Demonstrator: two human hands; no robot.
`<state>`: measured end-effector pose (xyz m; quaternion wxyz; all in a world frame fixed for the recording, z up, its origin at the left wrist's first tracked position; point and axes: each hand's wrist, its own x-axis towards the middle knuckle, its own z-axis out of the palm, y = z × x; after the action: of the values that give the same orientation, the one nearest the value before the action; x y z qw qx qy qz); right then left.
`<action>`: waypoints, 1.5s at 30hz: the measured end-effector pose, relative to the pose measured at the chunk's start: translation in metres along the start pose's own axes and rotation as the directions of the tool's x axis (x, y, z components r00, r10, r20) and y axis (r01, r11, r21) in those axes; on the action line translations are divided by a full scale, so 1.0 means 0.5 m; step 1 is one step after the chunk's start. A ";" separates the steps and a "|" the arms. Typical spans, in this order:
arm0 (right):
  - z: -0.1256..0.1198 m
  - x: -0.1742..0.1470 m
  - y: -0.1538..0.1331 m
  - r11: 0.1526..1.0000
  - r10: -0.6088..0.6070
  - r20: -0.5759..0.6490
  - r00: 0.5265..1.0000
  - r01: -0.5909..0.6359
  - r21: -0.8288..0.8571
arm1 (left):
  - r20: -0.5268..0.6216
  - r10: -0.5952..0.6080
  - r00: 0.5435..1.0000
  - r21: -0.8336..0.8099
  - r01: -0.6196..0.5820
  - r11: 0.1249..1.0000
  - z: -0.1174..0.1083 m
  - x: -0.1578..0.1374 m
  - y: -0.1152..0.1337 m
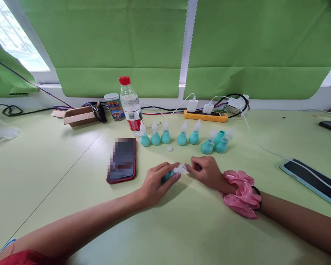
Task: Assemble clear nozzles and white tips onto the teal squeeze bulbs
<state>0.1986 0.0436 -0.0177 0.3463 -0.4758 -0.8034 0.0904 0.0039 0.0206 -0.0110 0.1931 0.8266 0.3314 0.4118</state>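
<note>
My left hand (157,182) is closed around a small teal squeeze bulb (167,176), which lies on its side with its clear plastic nozzle (181,169) pointing right. My right hand (206,171) has its fingers curled, and its fingertips meet the clear nozzle's end; the exact grip is partly hidden. Beyond the hands, several similar teal bulbs (182,138) with translucent pointed tips stand upright in a loose row. At the row's right end, one teal bulb (219,136) shows an open neck without a tip. A small round translucent cap (169,148) lies in front of the row.
Left of the hands lies a red-cased phone (121,160); another phone (314,180) with a cable across it is at right. Behind stand a water bottle (131,106), a printed can (115,106), an open cardboard box (79,116) and an orange power strip (205,116).
</note>
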 end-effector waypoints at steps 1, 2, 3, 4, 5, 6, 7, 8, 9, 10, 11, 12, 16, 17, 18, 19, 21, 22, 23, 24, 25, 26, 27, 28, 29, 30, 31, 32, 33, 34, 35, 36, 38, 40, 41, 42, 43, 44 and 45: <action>-0.002 -0.004 -0.003 0.999 -0.033 -0.057 0.998 0.035 0.035 | -0.032 0.017 0.999 -0.034 -0.018 0.999 0.001 0.000 -0.001; -0.004 -0.008 -0.007 0.994 -0.068 -0.103 0.992 0.077 0.082 | -0.060 0.032 0.998 -0.058 -0.036 0.998 0.001 -0.001 -0.002; -0.006 -0.012 -0.013 0.983 -0.104 -0.127 0.987 0.121 0.141 | -0.073 0.049 0.996 -0.070 -0.054 0.996 0.002 -0.001 -0.001; -0.008 -0.017 -0.019 0.966 -0.134 -0.121 0.984 0.157 0.205 | -0.072 0.070 0.995 -0.069 -0.075 0.995 0.002 -0.002 0.001; -0.010 -0.021 -0.026 0.947 -0.162 -0.084 0.983 0.179 0.268 | -0.057 0.094 0.994 -0.058 -0.097 0.994 0.001 -0.003 0.004; -0.012 -0.024 -0.033 0.928 -0.192 -0.024 0.981 0.190 0.321 | -0.036 0.114 0.993 -0.045 -0.115 0.992 0.001 -0.005 0.007; -0.012 -0.027 -0.040 0.914 -0.224 0.039 0.974 0.195 0.356 | -0.010 0.125 0.992 -0.035 -0.126 0.991 0.001 -0.006 0.011; -0.013 -0.029 -0.046 0.907 -0.254 0.091 0.963 0.204 0.370 | 0.010 0.128 0.992 -0.029 -0.128 0.991 0.000 -0.007 0.014; -0.013 -0.031 -0.050 0.905 -0.278 0.127 0.952 0.216 0.366 | 0.030 0.121 0.992 -0.024 -0.120 0.992 0.000 -0.007 0.017; -0.012 -0.033 -0.052 0.907 -0.299 0.144 0.943 0.234 0.350 | 0.050 0.103 0.993 -0.020 -0.102 0.995 0.001 -0.007 0.019; -0.011 -0.034 -0.054 0.910 -0.315 0.140 0.939 0.256 0.326 | 0.070 0.078 0.994 -0.011 -0.077 0.997 0.001 -0.006 0.021; -0.011 -0.035 -0.054 0.913 -0.326 0.119 0.938 0.279 0.299 | 0.093 0.053 0.994 0.004 -0.054 0.999 0.002 -0.004 0.022; -0.009 -0.034 -0.046 0.895 -0.406 -0.024 0.914 0.403 0.190 | 0.275 0.068 0.959 0.064 -0.089 0.994 0.006 0.007 0.025; -0.008 -0.033 -0.044 0.875 -0.449 -0.042 0.892 0.449 0.182 | 0.334 0.103 0.937 0.061 -0.130 0.990 0.007 0.008 0.025; -0.007 -0.032 -0.043 0.848 -0.499 -0.040 0.866 0.497 0.187 | 0.385 0.145 0.911 0.048 -0.176 0.983 0.007 0.009 0.026; -0.007 -0.031 -0.043 0.818 -0.545 -0.022 0.838 0.538 0.203 | 0.423 0.185 0.887 0.032 -0.218 0.975 0.007 0.009 0.026; -0.004 -0.031 -0.044 0.782 -0.594 0.028 0.804 0.568 0.257 | 0.461 0.238 0.855 0.011 -0.273 0.962 0.006 0.008 0.027; -0.003 -0.031 -0.046 0.780 -0.590 0.047 0.806 0.554 0.291 | 0.470 0.251 0.846 0.009 -0.289 0.957 0.005 0.007 0.028; -0.002 -0.033 -0.048 0.784 -0.575 0.059 0.816 0.528 0.327 | 0.475 0.257 0.842 0.013 -0.299 0.954 0.004 0.006 0.028; -0.001 -0.035 -0.050 0.787 -0.558 0.066 0.827 0.503 0.357 | 0.477 0.260 0.840 0.019 -0.305 0.952 0.003 0.006 0.029; 0.000 -0.037 -0.052 0.789 -0.541 0.067 0.838 0.478 0.386 | 0.477 0.264 0.838 0.021 -0.311 0.950 0.002 0.006 0.030; 0.000 -0.038 -0.055 0.790 -0.524 0.077 0.848 0.450 0.417 | 0.477 0.272 0.836 0.019 -0.319 0.948 0.002 0.006 0.030; 0.000 -0.040 -0.057 0.792 -0.503 0.101 0.858 0.411 0.451 | 0.475 0.281 0.834 0.014 -0.327 0.945 0.001 0.006 0.031; -0.001 -0.040 -0.059 0.799 -0.471 0.139 0.871 0.354 0.486 | 0.471 0.287 0.834 0.007 -0.329 0.944 0.001 0.006 0.031; -0.002 -0.040 -0.060 0.804 -0.432 0.189 0.882 0.281 0.524 | 0.466 0.289 0.836 0.001 -0.327 0.945 0.001 0.006 0.032; -0.003 -0.039 -0.061 0.801 -0.388 0.243 0.889 0.194 0.566 | 0.459 0.290 0.840 -0.006 -0.323 0.946 0.001 0.005 0.032; -0.003 -0.038 -0.061 0.789 -0.345 0.297 0.890 0.103 0.606 | 0.451 0.291 0.844 -0.010 -0.320 0.947 0.001 0.005 0.033; -0.003 -0.036 -0.061 0.770 -0.294 0.342 0.893 0.009 0.638 | 0.443 0.300 0.845 -0.013 -0.329 0.944 0.001 0.004 0.034; -0.003 -0.034 -0.059 0.741 -0.231 0.381 0.895 -0.092 0.665 | 0.435 0.317 0.843 -0.016 -0.345 0.939 0.000 0.003 0.036; -0.002 -0.032 -0.058 0.706 -0.164 0.418 0.894 -0.189 0.682 | 0.432 0.336 0.837 -0.025 -0.361 0.932 -0.001 0.002 0.037; -0.001 -0.030 -0.055 0.671 -0.102 0.449 0.888 -0.272 0.690 | 0.426 0.351 0.834 -0.042 -0.369 0.929 -0.002 0.002 0.038; 0.000 -0.029 -0.053 0.643 -0.053 0.472 0.880 -0.332 0.691 | 0.405 0.347 0.846 -0.060 -0.354 0.933 -0.004 0.002 0.038; 0.001 -0.028 -0.052 0.622 -0.031 0.488 0.872 -0.366 0.692 | 0.314 0.248 0.916 -0.072 -0.238 0.969 -0.009 0.004 0.034; 0.000 -0.030 -0.054 0.650 -0.083 0.473 0.877 -0.312 0.693 | 0.173 0.056 0.983 -0.026 -0.053 0.998 -0.012 0.009 0.027; -0.001 -0.031 -0.057 0.671 -0.097 0.464 0.880 -0.287 0.684 | 0.107 -0.040 0.993 0.009 0.039 0.999 -0.012 0.012 0.022; -0.002 -0.032 -0.060 0.696 -0.098 0.454 0.885 -0.265 0.667 | 0.063 -0.124 0.990 0.041 0.122 0.992 -0.012 0.016 0.017; -0.003 -0.033 -0.063 0.720 -0.084 0.442 0.893 -0.252 0.646 | 0.046 -0.190 0.981 0.062 0.187 0.980 -0.011 0.018 0.012; -0.004 -0.034 -0.065 0.739 -0.057 0.428 0.902 -0.250 0.625 | 0.045 -0.244 0.969 0.070 0.240 0.968 -0.009 0.021 0.008; -0.005 -0.034 -0.067 0.749 -0.022 0.417 0.909 -0.261 0.609 | 0.052 -0.286 0.957 0.067 0.282 0.957 -0.007 0.022 0.004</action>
<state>0.1817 0.0115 -0.0079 0.3125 -0.3482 -0.7411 0.4815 0.0066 0.0271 -0.0014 0.2359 0.7881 0.4525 0.3443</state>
